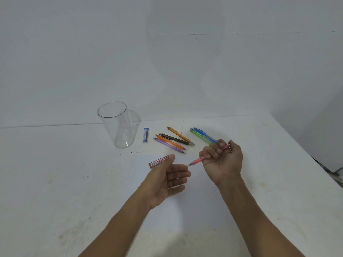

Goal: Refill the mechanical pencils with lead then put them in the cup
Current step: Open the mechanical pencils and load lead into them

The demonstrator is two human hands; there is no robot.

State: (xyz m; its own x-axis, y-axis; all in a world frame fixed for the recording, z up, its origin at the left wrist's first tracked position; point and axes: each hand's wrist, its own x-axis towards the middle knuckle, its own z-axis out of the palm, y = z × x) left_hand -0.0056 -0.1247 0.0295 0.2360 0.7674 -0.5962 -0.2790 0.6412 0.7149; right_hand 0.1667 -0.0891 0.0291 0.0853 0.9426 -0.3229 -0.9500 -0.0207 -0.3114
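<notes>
The cup (118,127) is clear, glossy plastic, smooth enough that the table shows through its wall. The table (55,182) beneath it is matt white, scuffed and blotched with dull brownish stains. Just right of the cup, the blue lead case (145,135) looks like shiny hard plastic. The red lead case (159,161), nearer than the cup and to its right, is glossy too, with a printed label. Farther right of the cup, the pencils (169,142) are translucent coloured plastic with small metallic tips, except the black pencil (176,139), which is opaque and duller. The red pencil (197,161), well right of the cup, is glossy translucent plastic.
</notes>
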